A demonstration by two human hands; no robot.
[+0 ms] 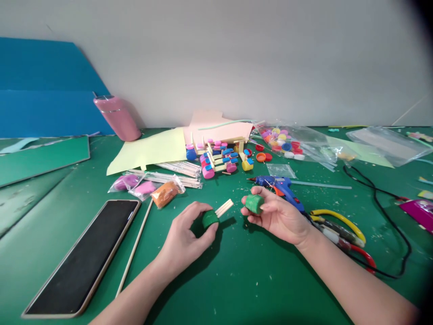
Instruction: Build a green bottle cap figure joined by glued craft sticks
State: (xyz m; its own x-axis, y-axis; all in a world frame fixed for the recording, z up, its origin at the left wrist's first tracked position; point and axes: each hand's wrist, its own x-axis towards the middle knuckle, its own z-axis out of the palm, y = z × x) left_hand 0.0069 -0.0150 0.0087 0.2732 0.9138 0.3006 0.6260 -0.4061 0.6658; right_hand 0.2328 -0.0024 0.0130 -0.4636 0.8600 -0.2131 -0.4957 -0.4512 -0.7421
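Facing the table's [237, 284] back edge, the left hand [186, 237] is grasping a green cap [210, 219] with wooden sticks [224, 207], the right hand [282, 221] pinching a green cylinder [253, 204].

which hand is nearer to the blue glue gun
Right. The right hand, holding a green piece, is just on the near side of the blue glue gun; the left hand, holding another green piece, is farther off, left of the gun and nearer the wearer.

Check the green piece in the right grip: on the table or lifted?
Lifted: right grip holds the green piece off the table, fingers showing beneath it.
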